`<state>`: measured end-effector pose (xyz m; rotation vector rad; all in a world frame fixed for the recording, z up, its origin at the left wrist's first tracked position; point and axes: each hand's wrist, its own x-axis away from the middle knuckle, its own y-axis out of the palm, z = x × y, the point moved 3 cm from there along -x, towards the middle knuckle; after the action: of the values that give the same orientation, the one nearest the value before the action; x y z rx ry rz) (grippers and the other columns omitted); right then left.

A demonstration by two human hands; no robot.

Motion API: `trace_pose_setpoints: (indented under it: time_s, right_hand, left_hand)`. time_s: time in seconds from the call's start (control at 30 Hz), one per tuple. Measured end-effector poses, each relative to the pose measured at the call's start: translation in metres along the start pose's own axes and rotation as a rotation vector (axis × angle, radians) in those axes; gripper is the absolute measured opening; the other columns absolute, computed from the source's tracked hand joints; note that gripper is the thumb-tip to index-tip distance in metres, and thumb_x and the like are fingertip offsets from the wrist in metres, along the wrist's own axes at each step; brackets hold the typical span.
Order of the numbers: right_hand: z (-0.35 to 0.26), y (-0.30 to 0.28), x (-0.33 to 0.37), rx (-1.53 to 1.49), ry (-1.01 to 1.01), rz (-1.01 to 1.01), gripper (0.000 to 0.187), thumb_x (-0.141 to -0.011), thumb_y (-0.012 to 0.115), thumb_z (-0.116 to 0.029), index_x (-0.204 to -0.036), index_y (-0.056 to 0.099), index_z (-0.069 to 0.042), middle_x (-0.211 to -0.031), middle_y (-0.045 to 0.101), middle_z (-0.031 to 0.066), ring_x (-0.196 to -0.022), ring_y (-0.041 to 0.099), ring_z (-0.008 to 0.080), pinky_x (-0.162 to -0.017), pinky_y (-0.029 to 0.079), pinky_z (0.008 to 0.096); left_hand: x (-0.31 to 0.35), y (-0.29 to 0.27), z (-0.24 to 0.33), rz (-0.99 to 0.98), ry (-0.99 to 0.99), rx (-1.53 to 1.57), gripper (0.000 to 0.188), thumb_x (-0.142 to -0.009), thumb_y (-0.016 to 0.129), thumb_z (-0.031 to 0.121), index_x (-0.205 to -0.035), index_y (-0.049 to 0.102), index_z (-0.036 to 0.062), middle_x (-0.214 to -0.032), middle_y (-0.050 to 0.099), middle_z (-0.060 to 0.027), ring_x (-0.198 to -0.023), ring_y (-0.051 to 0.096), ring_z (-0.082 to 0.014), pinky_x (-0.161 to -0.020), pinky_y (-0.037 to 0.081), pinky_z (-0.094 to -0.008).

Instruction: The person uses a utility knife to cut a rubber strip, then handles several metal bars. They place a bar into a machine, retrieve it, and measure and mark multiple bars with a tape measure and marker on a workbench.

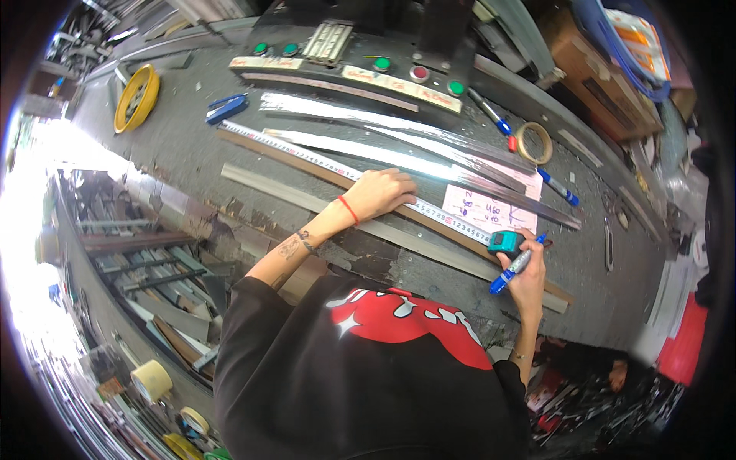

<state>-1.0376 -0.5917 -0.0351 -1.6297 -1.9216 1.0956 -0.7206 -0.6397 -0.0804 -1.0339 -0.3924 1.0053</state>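
A brown strip (307,165) lies slantwise across the grey bench, with a white tape measure blade (448,221) stretched along it. My left hand (381,192) is closed over the blade and strip near the middle, fingers curled over the edge. At the strip's right part, my right hand (526,270) grips the teal and black tape measure case (507,242). A blue-capped marker (514,270) is also held in that hand, across the fingers. Nearer to me, a pale grey strip (280,188) runs roughly parallel, passing under my left forearm.
Shiny metal strips (337,142) lie beyond the tape, partly over a handwritten paper (491,201). Around them are a blue stapler (227,108), markers (558,187), a tape roll (534,143) and a yellow bowl (138,100). A button panel (360,73) stands at the back.
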Motion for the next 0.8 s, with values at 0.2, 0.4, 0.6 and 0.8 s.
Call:
trace_pose_setpoints:
  time_s: [0.2,0.4,0.6,0.8]
  right_hand:
    - [-0.016,-0.005,0.006,0.072,-0.089,0.032,0.046,-0.064,0.078,-0.004,-0.094,0.043,-0.005,-0.117,0.057,0.0163,-0.100,0.053,0.0372,-0.085,0.042,0.0439]
    - [-0.019,-0.003,0.014,0.135,-0.075,0.029,0.046,-0.063,0.079,-0.005,-0.093,0.044,-0.006,-0.118,0.057,0.0154,-0.104,0.051,0.0374,-0.089,0.039,0.0446]
    - [-0.018,-0.001,0.012,0.165,-0.049,0.008,0.049,-0.068,0.079,-0.011,-0.097,0.039,-0.007,-0.122,0.054,0.0165,-0.103,0.049,0.0333,-0.090,0.038,0.0420]
    - [-0.018,-0.004,0.010,0.043,0.003,0.015,0.050,-0.072,0.078,-0.016,-0.098,0.036,-0.008,-0.127,0.051,0.0197,-0.117,0.047,0.0344,-0.099,0.035,0.0425]
  left_hand:
    - [0.000,-0.003,0.003,-0.050,-0.012,0.026,0.016,-0.085,0.060,0.027,-0.088,0.063,0.0110,-0.083,0.060,-0.0046,-0.083,0.060,-0.0243,-0.067,0.051,-0.0375]
    - [0.013,-0.018,-0.007,-0.067,-0.027,0.009,0.015,-0.084,0.061,0.024,-0.091,0.064,0.0109,-0.085,0.060,-0.0048,-0.085,0.059,-0.0253,-0.069,0.050,-0.0379]
    - [0.027,-0.048,-0.030,-0.125,-0.137,-0.006,0.014,-0.083,0.061,0.021,-0.091,0.066,0.0109,-0.088,0.060,-0.0049,-0.089,0.058,-0.0260,-0.074,0.049,-0.0383]
    - [0.031,-0.054,-0.036,-0.098,-0.129,0.008,0.011,-0.082,0.062,0.019,-0.087,0.065,0.0100,-0.087,0.060,-0.0060,-0.087,0.058,-0.0265,-0.073,0.048,-0.0375]
